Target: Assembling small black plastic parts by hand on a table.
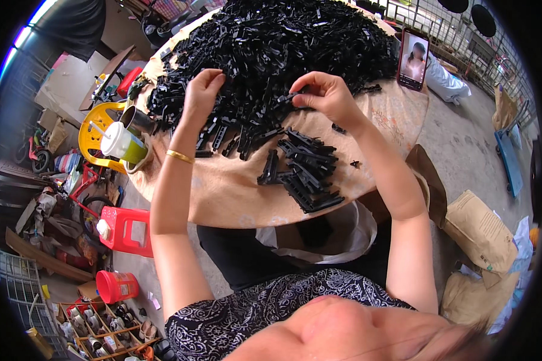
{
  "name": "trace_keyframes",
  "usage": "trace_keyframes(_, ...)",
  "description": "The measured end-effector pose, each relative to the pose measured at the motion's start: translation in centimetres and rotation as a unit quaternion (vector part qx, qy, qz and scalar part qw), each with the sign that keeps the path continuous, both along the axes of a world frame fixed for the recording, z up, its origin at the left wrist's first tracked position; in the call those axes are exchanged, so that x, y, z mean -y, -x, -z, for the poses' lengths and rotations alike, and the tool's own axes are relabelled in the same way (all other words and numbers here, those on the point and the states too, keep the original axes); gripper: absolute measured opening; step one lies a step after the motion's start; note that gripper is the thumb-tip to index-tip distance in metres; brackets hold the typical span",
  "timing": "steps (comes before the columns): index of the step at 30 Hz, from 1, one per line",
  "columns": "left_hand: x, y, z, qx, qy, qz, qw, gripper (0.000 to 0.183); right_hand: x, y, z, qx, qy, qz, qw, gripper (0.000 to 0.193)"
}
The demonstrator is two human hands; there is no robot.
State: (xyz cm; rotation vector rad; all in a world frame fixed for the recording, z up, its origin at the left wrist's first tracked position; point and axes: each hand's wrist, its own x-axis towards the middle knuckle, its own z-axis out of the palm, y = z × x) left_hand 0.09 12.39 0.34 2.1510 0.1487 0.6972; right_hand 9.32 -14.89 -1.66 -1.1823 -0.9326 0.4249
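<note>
A large heap of black plastic pieces [295, 42] covers the far part of the cloth-covered table [235, 198]. My left hand [203, 91] hangs over the left part of the heap, thumb and fingertips pinched together; anything between them is too small to make out. Over the heap's near right edge, my right hand [326, 97] is closed on a narrow black plastic piece [296, 100], partly hidden by the fingers. Nearer to me lies a smaller pile of long black plastic strips [307, 165], stacked roughly side by side. Several loose strips [220, 138] lie between the heap and this pile.
A phone [412, 60] stands upright at the table's right edge. On the left, a lidded cup with a straw [121, 143] sits by a yellow chair [96, 129]. A red stool [126, 231] and red bucket [115, 286] are lower left. A white bag [361, 231] hangs open below the table edge.
</note>
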Motion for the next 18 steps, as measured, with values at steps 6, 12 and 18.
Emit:
trace_keyframes(6, 8.4, 0.2, 1.1, -0.120, 0.415, 0.169, 0.886, 0.021, -0.8, 1.0, 1.1, 0.120, -0.066, 0.022, 0.990, 0.017)
trace_keyframes(12, 11.1, 0.9, 1.2, -0.069, 0.336, 0.069, 0.937, 0.029, -0.7, 0.6, 1.5, 0.199, -0.028, 0.097, 0.975, 0.015)
trace_keyframes(18, 11.9, 2.7, 0.1, -0.081, 0.164, 0.113, 0.977, 0.025, -0.4, 0.8, 1.1, 0.329, -0.052, 0.163, 0.929, 0.016)
